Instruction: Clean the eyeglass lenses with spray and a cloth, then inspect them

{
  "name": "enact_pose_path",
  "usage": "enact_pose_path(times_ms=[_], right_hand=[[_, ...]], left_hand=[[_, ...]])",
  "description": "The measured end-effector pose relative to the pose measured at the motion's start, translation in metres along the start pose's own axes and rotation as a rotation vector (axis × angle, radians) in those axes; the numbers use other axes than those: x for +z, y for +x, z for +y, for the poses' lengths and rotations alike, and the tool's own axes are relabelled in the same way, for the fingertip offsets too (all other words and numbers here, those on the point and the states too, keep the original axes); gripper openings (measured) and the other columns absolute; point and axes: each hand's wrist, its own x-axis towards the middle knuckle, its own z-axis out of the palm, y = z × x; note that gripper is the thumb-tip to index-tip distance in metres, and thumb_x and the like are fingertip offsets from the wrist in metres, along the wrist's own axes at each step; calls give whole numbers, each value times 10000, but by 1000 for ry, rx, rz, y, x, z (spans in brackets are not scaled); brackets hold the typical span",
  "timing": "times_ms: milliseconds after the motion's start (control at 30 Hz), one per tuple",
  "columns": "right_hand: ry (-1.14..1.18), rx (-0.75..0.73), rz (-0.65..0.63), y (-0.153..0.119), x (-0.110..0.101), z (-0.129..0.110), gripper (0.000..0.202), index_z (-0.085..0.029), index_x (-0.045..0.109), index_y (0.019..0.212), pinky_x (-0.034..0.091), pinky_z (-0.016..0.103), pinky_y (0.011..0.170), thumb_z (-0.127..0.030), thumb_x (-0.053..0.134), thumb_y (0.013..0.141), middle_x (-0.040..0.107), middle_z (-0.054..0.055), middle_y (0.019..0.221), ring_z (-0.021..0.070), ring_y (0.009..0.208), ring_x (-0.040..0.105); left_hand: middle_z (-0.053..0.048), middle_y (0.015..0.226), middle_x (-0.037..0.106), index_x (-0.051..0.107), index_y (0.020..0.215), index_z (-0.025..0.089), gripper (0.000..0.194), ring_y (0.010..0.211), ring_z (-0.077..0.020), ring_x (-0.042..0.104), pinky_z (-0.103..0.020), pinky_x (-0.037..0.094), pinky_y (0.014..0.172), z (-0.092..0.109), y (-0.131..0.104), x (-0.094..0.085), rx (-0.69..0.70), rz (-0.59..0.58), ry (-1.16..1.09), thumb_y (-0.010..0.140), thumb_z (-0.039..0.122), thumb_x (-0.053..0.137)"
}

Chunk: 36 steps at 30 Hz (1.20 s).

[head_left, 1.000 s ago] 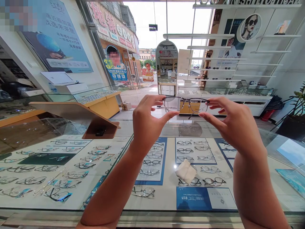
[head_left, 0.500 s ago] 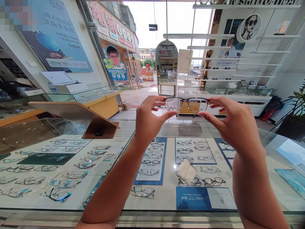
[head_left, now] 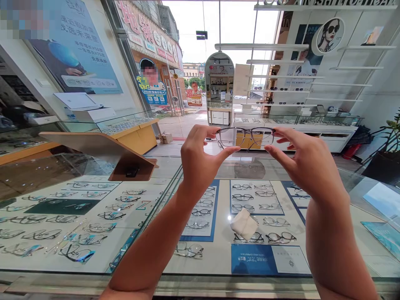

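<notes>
A pair of eyeglasses with a dark upper rim and clear lenses is held up in front of me, above the glass counter. My left hand pinches its left end, index finger at the upper corner and thumb stretched along below the lens. At the opposite end, the fingers of my right hand grip the corner, with the thumb near the lower rim. The temples point away behind the lenses and partly show through them. Below on the counter lies a folded cream cloth.
Rows of spectacles fill the glass display counter. A brown tilted stand rises on the left. A blue-and-white card lies at the front. Beyond stand an arched mirror and shelves, with a potted plant at right.
The glasses have turned slightly, and their temples sit at a different angle. My left hand has shifted a little to the right; my right hand keeps nearly the same place.
</notes>
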Motion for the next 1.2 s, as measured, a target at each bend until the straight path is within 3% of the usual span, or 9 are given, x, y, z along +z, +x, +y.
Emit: enact_pose_path(times_ms=[500, 1200], right_hand=[[-67, -12, -46, 1, 3, 1, 543, -157, 702, 1455, 598, 544, 923, -512, 578, 1064, 806, 180, 1240, 392, 1090, 769], [-98, -16, -108, 0, 6, 4, 570, -130, 648, 1498, 580, 570, 995, -506, 514, 1091, 766, 188, 1361, 413, 1213, 734]], left_hand=[[-31, 1016, 731, 694, 1100, 259, 539, 902, -214, 707, -381, 592, 799, 1, -2, 2, -9, 8, 21, 756, 562, 978], [-30, 997, 731, 700, 1109, 248, 463, 882, -193, 692, -349, 589, 800, 0, -2, 4, 116, 51, 23, 815, 498, 956]])
